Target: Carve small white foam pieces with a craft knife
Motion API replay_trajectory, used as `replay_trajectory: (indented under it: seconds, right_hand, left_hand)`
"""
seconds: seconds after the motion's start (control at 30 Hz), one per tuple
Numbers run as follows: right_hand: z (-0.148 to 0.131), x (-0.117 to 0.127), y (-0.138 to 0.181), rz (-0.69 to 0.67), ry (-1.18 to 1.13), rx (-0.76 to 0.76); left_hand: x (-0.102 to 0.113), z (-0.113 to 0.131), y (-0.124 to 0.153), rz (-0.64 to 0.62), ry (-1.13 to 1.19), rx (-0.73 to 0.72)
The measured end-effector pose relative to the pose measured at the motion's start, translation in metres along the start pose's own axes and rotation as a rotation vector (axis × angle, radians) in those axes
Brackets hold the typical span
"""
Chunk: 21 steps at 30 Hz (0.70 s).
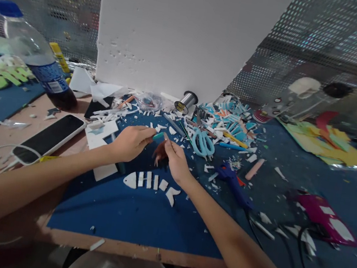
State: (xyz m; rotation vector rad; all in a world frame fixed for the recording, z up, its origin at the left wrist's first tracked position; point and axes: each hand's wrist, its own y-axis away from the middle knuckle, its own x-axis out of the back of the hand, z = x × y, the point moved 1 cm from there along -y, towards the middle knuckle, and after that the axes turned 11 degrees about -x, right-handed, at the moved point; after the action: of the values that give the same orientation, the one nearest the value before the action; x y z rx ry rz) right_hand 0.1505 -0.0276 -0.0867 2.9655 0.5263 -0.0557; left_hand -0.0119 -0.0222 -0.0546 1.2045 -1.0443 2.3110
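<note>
My left hand (132, 141) is closed in a pinch on a small teal piece (158, 136), held just above the blue mat (140, 213). My right hand (175, 158) meets it from the right, fingers pinched at the same teal piece. A small reddish-brown piece (161, 151) shows under my right hand. Just below both hands lies a white foam fish skeleton (153, 183), set out in separate pieces on the mat.
Light blue scissors (203, 143) and a blue glue gun (234, 183) lie right of my hands. A phone (51, 137) and a drink bottle (40, 59) stand left. A wire spool (186, 100), foam scraps (230, 119), a white board (180, 31) and a magenta tool (324, 214) surround them.
</note>
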Motion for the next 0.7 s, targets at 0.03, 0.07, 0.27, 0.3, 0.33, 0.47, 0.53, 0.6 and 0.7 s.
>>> replay_trajectory:
  seconds: [0.03,0.07,0.27,0.3,0.33,0.47,0.53,0.6,0.7]
  right_hand:
    - [-0.0008,-0.0004,0.0003,-0.012,-0.01,-0.003]
    - [-0.0016,-0.0008,0.0007,-0.019,-0.015,0.002]
    - [-0.0033,-0.0019,0.0016,-0.09,-0.081,0.049]
    - [-0.0027,-0.0018,0.0013,-0.09,-0.082,0.055]
    - [-0.002,-0.0017,0.0009,-0.075,-0.073,0.064]
    - [0.0009,-0.0026,-0.0006,0.005,-0.016,0.084]
    - [0.002,-0.0042,-0.0011,0.001,-0.004,0.07]
    - [0.0028,-0.0056,-0.0016,-0.008,0.007,0.06]
    - [0.0044,-0.0063,-0.0029,-0.019,0.013,0.055]
  left_hand:
    - [0.0008,0.0003,-0.0005,0.006,0.02,-0.004]
    - [0.0016,0.0006,-0.0009,0.011,0.043,-0.005]
    - [0.0066,0.0027,-0.0046,0.037,0.091,-0.021]
    - [0.0071,0.0027,-0.005,0.041,0.077,-0.038]
    - [0.0074,0.0025,-0.0051,0.048,0.061,-0.054]
    - [0.0068,0.0022,-0.004,0.064,-0.028,-0.103]
    - [0.0061,0.0027,-0.003,0.051,-0.093,-0.136]
    - [0.0059,0.003,-0.0023,0.057,-0.157,-0.169]
    - [0.007,0.003,-0.0021,0.081,-0.213,-0.204]
